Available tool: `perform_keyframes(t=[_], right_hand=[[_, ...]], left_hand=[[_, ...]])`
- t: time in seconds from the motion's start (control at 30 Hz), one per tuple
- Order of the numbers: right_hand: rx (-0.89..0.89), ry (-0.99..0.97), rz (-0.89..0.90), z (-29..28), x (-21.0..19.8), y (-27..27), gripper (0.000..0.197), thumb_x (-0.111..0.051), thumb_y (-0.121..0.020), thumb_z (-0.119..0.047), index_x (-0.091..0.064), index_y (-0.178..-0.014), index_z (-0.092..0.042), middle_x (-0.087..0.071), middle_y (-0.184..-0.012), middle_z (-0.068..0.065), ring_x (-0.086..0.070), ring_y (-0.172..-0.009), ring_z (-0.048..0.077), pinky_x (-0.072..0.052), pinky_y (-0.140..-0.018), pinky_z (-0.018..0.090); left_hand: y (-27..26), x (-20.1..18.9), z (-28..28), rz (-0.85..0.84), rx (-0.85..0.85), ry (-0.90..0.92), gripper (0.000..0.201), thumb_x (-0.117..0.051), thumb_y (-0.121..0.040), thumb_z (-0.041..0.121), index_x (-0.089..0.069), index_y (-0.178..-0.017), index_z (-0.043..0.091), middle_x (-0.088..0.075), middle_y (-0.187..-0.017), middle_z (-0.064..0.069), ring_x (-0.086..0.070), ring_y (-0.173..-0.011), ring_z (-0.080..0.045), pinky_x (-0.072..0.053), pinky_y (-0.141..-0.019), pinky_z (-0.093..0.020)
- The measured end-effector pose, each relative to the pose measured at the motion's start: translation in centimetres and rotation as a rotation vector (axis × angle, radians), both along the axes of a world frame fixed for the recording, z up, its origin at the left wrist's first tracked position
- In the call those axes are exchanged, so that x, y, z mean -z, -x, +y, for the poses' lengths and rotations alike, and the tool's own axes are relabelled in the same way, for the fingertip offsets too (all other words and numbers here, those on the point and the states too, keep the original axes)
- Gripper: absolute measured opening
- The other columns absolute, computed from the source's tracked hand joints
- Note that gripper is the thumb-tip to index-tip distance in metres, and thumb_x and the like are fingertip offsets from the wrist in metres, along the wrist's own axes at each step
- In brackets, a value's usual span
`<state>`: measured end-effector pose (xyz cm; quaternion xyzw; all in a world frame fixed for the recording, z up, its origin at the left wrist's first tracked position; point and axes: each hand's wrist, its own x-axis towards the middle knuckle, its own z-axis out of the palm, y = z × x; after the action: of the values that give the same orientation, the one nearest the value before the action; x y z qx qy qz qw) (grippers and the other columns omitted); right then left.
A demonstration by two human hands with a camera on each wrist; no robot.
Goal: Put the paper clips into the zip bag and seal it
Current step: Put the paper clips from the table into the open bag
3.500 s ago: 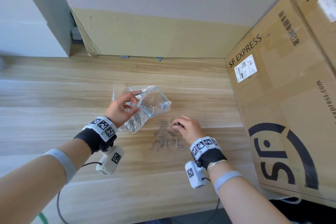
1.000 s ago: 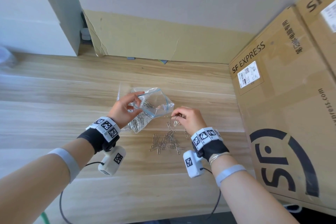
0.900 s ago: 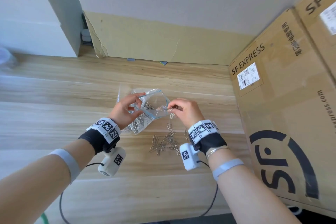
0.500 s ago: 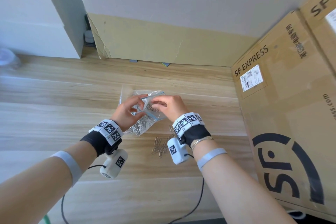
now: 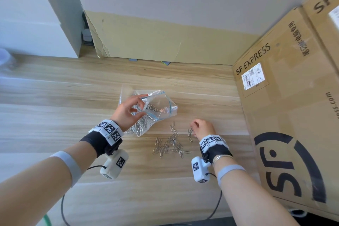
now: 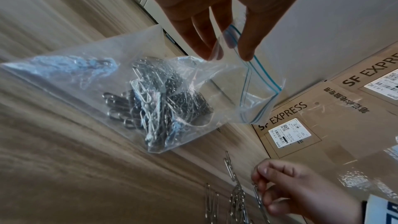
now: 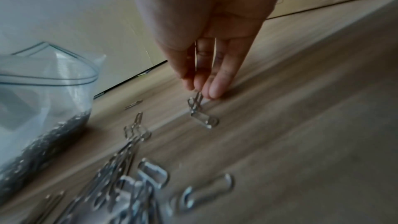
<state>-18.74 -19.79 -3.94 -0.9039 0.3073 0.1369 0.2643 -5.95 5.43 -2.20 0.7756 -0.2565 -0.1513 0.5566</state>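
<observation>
A clear zip bag (image 5: 157, 108) (image 6: 133, 94) (image 7: 38, 94) with a blue seal strip rests on the wooden table (image 5: 55, 112), its mouth held up and wide. My left hand (image 5: 128, 112) (image 6: 215, 28) pinches the bag's rim between thumb and fingers. Many silver paper clips sit inside the bag (image 6: 159, 108). A loose pile of paper clips (image 5: 170, 145) (image 7: 120, 185) lies on the table just right of the bag. My right hand (image 5: 200, 130) (image 7: 202, 83) is down at the pile's right edge, fingertips pinching a few linked clips (image 5: 189, 134) (image 7: 198, 106).
A large SF EXPRESS cardboard box (image 5: 293, 115) stands close on the right of my right hand. A cardboard sheet (image 5: 165, 42) leans on the wall behind. Wrist camera cables (image 5: 62, 207) trail off the table's near edge.
My right hand went from the pile to the bag's mouth with clips, then came back down to the pile's right edge and pinched more clips. The left hand kept holding the bag's mouth wide.
</observation>
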Motion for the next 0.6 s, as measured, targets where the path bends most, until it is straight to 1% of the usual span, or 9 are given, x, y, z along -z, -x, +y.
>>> perform_keyframes(t=[0.07,0.13,0.2,0.27,0.33,0.37,0.43,0.5,0.6], right_hand=[[0.001,-0.025,0.018,0.9,0.3,0.3,0.02,-0.048,-0.09,-0.018,-0.065,-0.08,-0.012,-0.069,-0.068,0.005,-0.067,-0.061,0.019,-0.058,-0.064,0.038],[0.0,-0.119,0.005,2.1,0.3,0.3,0.019,-0.048,-0.091,-0.017,-0.065,-0.084,-0.01,-0.068,-0.068,0.004,-0.065,-0.058,0.014,-0.059,-0.06,0.03],[0.001,-0.223,0.014,2.9,0.0,0.0,0.02,-0.047,-0.093,-0.017,-0.065,-0.089,-0.008,-0.067,-0.07,0.003,-0.063,-0.054,0.01,-0.055,-0.053,0.019],[0.038,-0.281,0.052,2.7,-0.3,0.0,0.024,-0.045,-0.094,-0.019,-0.065,-0.084,-0.008,-0.064,-0.063,0.001,-0.059,-0.049,0.01,-0.049,-0.044,0.014],[0.056,-0.285,0.12,1.8,-0.6,0.6,0.034,-0.043,-0.095,-0.027,-0.062,-0.072,-0.01,-0.063,-0.056,0.0,-0.059,-0.045,0.012,-0.045,-0.041,0.016],[0.047,-0.293,0.173,1.3,-0.7,1.1,0.04,-0.042,-0.094,-0.033,-0.061,-0.067,-0.011,-0.064,-0.054,0.001,-0.059,-0.043,0.013,-0.045,-0.042,0.018],[0.02,-0.321,0.277,0.6,-0.7,2.1,0.049,-0.039,-0.093,-0.043,-0.058,-0.061,-0.012,-0.065,-0.053,0.003,-0.06,-0.042,0.013,-0.043,-0.043,0.02],[0.006,-0.337,0.29,0.5,-0.6,2.7,0.05,-0.038,-0.092,-0.045,-0.056,-0.059,-0.012,-0.065,-0.054,0.004,-0.06,-0.043,0.014,-0.043,-0.042,0.018],[-0.039,-0.36,0.219,1.3,-0.6,2.5,0.043,-0.039,-0.094,-0.04,-0.057,-0.065,-0.014,-0.065,-0.058,0.003,-0.059,-0.048,0.013,-0.046,-0.047,0.018]], left_hand=[[-0.1,0.2,-0.1,0.0,0.015,0.005,0.039,-0.066,-0.074,-0.001,-0.044,-0.069,0.031,-0.053,-0.119,0.012,-0.058,-0.103,-0.011,-0.052,-0.082,-0.023],[-0.2,0.3,-0.2,0.001,0.035,0.01,0.041,-0.066,-0.074,0.0,-0.045,-0.069,0.035,-0.051,-0.122,0.015,-0.058,-0.103,-0.011,-0.051,-0.081,-0.019],[-0.2,0.4,-0.3,-0.002,0.044,0.013,0.041,-0.066,-0.074,0.001,-0.045,-0.069,0.036,-0.051,-0.123,0.016,-0.058,-0.102,-0.01,-0.051,-0.08,-0.017],[-0.2,0.5,-0.3,-0.007,0.043,0.006,0.041,-0.066,-0.074,0.001,-0.045,-0.069,0.036,-0.054,-0.122,0.01,-0.059,-0.101,-0.012,-0.051,-0.08,-0.018],[-0.2,0.5,-0.2,-0.019,0.033,-0.012,0.04,-0.066,-0.075,0.002,-0.045,-0.069,0.035,-0.057,-0.12,0.001,-0.06,-0.099,-0.017,-0.052,-0.08,-0.021],[-0.2,0.5,-0.2,-0.024,0.03,-0.015,0.038,-0.066,-0.075,0.002,-0.045,-0.069,0.033,-0.057,-0.119,0.0,-0.06,-0.099,-0.018,-0.052,-0.08,-0.021],[-0.2,0.4,-0.1,-0.029,0.031,-0.013,0.036,-0.066,-0.075,0.002,-0.043,-0.069,0.03,-0.055,-0.12,0.003,-0.059,-0.101,-0.016,-0.051,-0.081,-0.017],[-0.1,0.4,-0.2,-0.031,0.034,-0.017,0.034,-0.066,-0.075,0.002,-0.044,-0.07,0.027,-0.054,-0.12,0.004,-0.059,-0.101,-0.016,-0.05,-0.081,-0.015],[-0.1,0.4,-0.2,-0.024,0.039,-0.011,0.039,-0.066,-0.075,0.001,-0.043,-0.068,0.032,-0.053,-0.119,0.011,-0.06,-0.098,-0.016,-0.051,-0.08,-0.016]])
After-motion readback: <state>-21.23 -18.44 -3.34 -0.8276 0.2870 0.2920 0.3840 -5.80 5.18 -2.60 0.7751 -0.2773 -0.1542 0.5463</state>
